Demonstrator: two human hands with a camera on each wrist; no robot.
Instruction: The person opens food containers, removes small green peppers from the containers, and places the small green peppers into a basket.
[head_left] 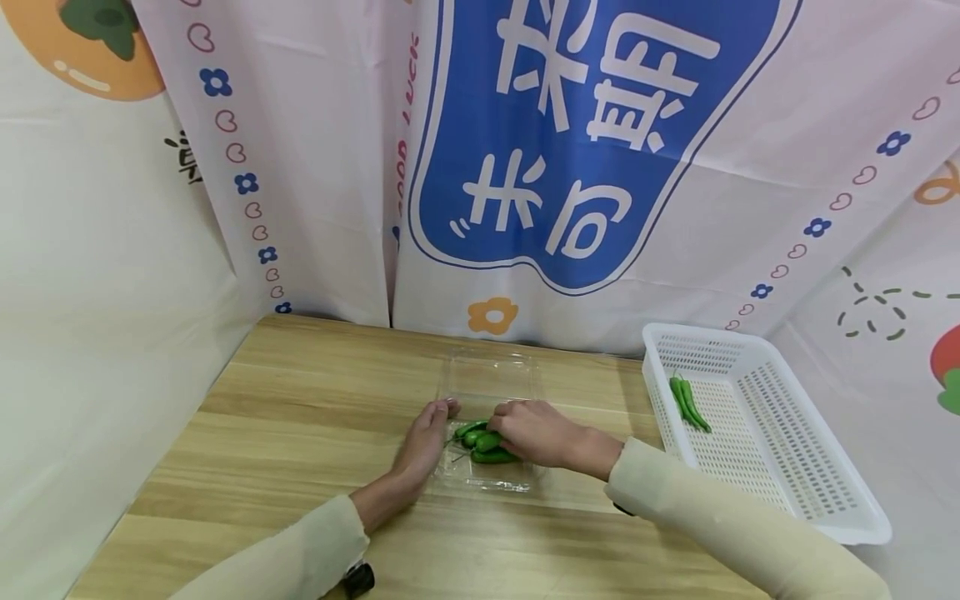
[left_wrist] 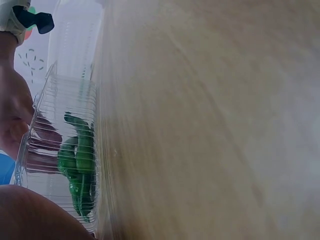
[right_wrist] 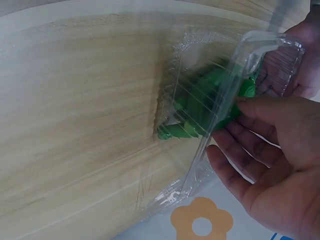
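A clear plastic clamshell box (head_left: 491,483) lies on the table with its lid (head_left: 491,367) folded back away from me. Several green peppers (head_left: 480,437) are piled inside it, stems toward the left. My left hand (head_left: 416,450) rests along the box's left side, palm toward it. The right hand (head_left: 536,433) reaches into the box from the right. In the right wrist view, the thumb and fingers of this right hand (right_wrist: 280,145) pinch the end of a green pepper (right_wrist: 245,90). Through the ribbed wall, the left wrist view shows the peppers (left_wrist: 80,165) lying together.
At the right stands a white perforated plastic basket (head_left: 873,521), where a few green peppers (head_left: 688,404) lie near its left wall. A printed cloth (head_left: 330,167) hangs behind the wooden table (head_left: 247,417), with more cloth at both sides.
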